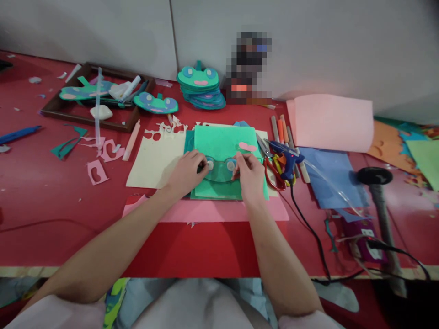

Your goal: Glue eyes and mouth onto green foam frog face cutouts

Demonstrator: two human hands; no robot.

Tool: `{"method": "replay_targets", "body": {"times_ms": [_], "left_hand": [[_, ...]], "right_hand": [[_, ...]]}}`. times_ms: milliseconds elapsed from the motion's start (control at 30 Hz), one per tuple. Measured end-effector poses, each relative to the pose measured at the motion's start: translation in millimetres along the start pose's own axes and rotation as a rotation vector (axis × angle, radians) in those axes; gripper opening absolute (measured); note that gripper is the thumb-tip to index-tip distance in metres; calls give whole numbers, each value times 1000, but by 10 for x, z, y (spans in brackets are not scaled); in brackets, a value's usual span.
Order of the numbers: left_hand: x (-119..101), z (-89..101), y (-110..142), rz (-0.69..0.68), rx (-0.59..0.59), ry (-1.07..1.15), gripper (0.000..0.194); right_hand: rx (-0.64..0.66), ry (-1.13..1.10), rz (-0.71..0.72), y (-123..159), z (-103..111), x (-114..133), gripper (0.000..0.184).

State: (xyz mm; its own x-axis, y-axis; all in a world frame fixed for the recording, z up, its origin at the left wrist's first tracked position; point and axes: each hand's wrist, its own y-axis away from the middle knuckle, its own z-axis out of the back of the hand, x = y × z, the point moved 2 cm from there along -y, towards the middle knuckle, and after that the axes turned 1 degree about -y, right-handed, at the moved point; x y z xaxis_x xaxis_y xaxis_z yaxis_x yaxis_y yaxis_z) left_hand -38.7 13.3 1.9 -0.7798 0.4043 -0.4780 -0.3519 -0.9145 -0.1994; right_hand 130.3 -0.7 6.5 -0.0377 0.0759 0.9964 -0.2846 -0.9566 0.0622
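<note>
Left hand (192, 170) and right hand (250, 174) pinch a green face (219, 172) at its ends.
A brushing knuckle might shift the pink strip (247, 146) beyond the right fingertips.

In front of me, the person's bare left forearm (118, 244) slants far and rightward, the bare right forearm (276, 244) far and leftward. The left hand (189, 170), back upward, curls its fingers toward the similarly bent right hand (252, 174), near but apart.
</note>
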Motion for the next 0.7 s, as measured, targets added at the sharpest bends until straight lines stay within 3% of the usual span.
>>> {"method": "replay_targets", "body": {"times_ms": [367, 700], "left_hand": [[-36, 0, 8, -5, -1, -83, 13], [-7, 16, 24, 57, -5, -3, 10]], "right_hand": [[7, 4, -3, 2, 2, 6, 26], [12, -7, -16, -2, 21, 21, 25]]}}
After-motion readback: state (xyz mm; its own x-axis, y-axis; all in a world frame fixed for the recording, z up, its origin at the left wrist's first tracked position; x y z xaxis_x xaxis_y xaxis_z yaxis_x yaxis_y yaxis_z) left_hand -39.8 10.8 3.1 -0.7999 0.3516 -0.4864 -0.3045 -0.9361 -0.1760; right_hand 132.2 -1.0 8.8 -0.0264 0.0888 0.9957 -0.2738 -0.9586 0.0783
